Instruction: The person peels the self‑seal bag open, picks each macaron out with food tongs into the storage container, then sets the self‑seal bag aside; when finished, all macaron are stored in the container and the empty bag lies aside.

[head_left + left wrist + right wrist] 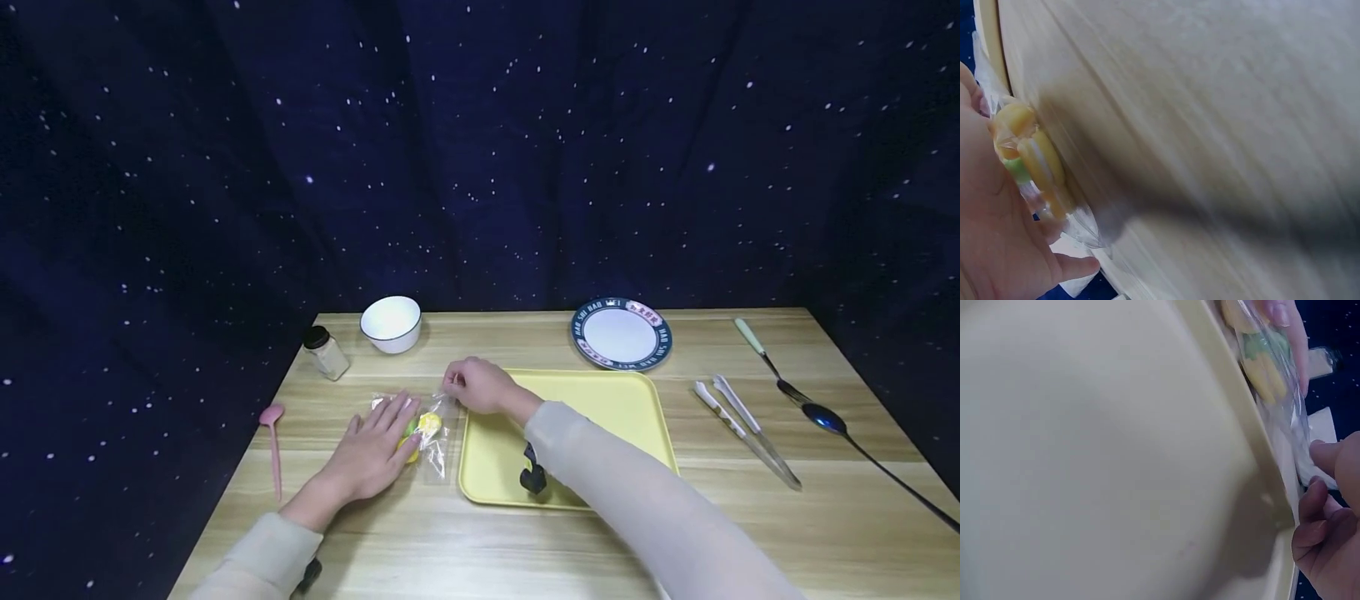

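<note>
A clear plastic bag (437, 467) with yellow and green pieces (430, 423) inside lies on the table, left of the yellow tray (600, 400). My left hand (372, 454) rests over the bag's left part with its fingers straight, hiding some of the contents. At the bag's far right corner, my right hand (482, 386) pinches the plastic between thumb and curled fingers. The right wrist view shows the film (1297, 428) drawn toward that pinch, just beyond the tray's rim. In the left wrist view the yellow pieces (1044, 162) sit against my left palm.
A white bowl (391, 323), a dark-lidded jar (326, 353) and a pink spoon (274, 446) stand or lie on the left. A blue-rimmed plate (621, 333) is behind the tray. Tongs (750, 433), a fork (765, 360) and a dark spoon (828, 418) lie right.
</note>
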`<state>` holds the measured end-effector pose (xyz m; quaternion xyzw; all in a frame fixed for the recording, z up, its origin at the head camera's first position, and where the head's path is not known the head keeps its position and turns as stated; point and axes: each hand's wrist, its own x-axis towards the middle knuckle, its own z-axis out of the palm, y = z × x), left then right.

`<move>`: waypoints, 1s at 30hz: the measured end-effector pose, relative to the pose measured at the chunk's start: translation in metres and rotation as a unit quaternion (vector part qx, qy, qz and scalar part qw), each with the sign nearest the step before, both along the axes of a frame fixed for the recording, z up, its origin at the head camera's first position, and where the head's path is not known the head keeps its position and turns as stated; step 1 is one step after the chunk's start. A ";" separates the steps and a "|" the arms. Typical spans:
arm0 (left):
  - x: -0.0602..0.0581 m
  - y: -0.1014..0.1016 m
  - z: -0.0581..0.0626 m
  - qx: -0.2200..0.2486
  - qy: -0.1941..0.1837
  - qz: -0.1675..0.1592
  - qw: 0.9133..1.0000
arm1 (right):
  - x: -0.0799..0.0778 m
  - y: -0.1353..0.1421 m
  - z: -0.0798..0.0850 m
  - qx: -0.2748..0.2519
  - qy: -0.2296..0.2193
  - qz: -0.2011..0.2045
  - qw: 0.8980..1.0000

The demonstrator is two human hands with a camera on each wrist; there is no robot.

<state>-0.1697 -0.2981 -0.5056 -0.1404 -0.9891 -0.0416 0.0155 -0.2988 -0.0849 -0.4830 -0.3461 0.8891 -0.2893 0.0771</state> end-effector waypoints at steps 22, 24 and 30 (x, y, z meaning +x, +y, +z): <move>-0.017 -0.002 -0.002 0.007 -0.019 -0.006 1.000 | -0.005 0.001 0.000 -0.001 -0.003 0.015 1.000; -0.016 -0.002 -0.001 0.008 -0.017 -0.006 1.000 | -0.005 0.003 0.001 -0.009 -0.001 0.021 1.000; -0.013 -0.003 0.001 0.004 -0.016 -0.006 1.000 | -0.003 0.022 0.005 -0.054 -0.023 0.026 0.998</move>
